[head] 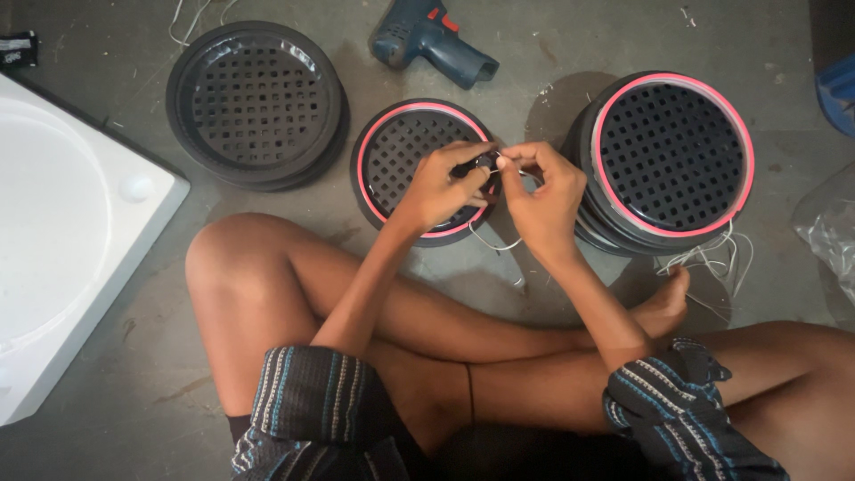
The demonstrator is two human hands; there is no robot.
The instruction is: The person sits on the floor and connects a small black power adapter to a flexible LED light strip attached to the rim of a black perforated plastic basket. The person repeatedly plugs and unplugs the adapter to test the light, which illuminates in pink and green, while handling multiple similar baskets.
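Underfoot, grey concrete floor (552, 53), scuffed. Left hand (441, 187) and right hand (543, 196) each pinch thin white wire (494, 242) over pink-rimmed black grille (405, 151). Beyond grille: blue drill (432, 40). Right of grille: grille stack (668, 160).

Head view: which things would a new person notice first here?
First, the two hands at centre: left hand and right hand pinch a thin white wire over a round black grille with a pink ring. A taller stack of pink-ringed grilles stands right, and a blue drill lies above.
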